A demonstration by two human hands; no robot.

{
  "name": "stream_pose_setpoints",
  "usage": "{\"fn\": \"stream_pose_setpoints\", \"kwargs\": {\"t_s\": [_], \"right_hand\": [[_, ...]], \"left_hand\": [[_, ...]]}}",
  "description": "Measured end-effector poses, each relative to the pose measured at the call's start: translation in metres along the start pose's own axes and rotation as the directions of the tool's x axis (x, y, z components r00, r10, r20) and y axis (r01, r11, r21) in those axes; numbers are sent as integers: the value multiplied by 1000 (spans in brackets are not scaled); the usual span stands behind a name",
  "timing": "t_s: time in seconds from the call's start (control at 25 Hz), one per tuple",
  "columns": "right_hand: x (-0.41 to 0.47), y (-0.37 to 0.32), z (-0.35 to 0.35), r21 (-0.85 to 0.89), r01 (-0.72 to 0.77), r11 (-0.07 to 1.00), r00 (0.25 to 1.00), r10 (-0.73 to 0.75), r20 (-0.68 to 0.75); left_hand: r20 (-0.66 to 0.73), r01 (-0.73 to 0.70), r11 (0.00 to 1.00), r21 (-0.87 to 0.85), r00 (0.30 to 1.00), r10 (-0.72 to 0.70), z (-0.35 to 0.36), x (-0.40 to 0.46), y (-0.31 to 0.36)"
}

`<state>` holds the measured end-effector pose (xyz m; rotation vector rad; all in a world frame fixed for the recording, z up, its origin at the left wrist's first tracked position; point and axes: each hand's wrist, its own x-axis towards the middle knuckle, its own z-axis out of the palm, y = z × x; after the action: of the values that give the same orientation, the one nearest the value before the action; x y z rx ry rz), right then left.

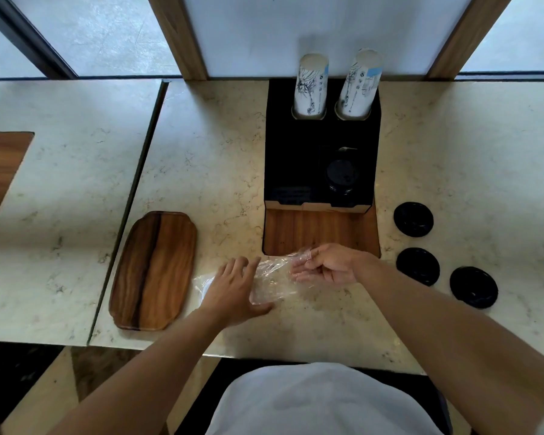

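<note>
A clear, crumpled plastic bag (272, 279) lies on the marble counter (220, 171) in front of me. My left hand (233, 290) lies flat on the bag's left part with fingers spread and straight. My right hand (325, 266) pinches the bag's right end between thumb and fingers, lifting it slightly near the front of the cup organizer. The bag looks empty, though its folds blur what is inside.
A black cup organizer (322, 158) with a wooden base holds two stacks of paper cups (310, 86) and a stack of black lids (339, 178). Three loose black lids (413, 219) lie to the right. A wooden tray (154, 270) sits to the left.
</note>
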<state>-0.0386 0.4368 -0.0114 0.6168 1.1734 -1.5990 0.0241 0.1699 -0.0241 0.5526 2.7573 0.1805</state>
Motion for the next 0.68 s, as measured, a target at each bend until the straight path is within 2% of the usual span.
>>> {"fn": "stream_pose_setpoints", "kwargs": {"t_s": [0.24,0.44,0.56,0.68], "right_hand": [[17,3,4,-97,-34,995,979,53,196],[31,4,15,-170,-18,985,943,73,326],[43,10,21,-181,-23,983,934,86,347],[51,10,27,-196,-6,981,888,95,449]], "left_hand": [[26,87,996,-18,996,-86,-2,-29,-30],[78,186,981,61,979,-190,8,-53,-49],[121,200,977,76,971,-209,9,-59,-53],[105,178,977,117,976,-190,5,-56,-50]]}}
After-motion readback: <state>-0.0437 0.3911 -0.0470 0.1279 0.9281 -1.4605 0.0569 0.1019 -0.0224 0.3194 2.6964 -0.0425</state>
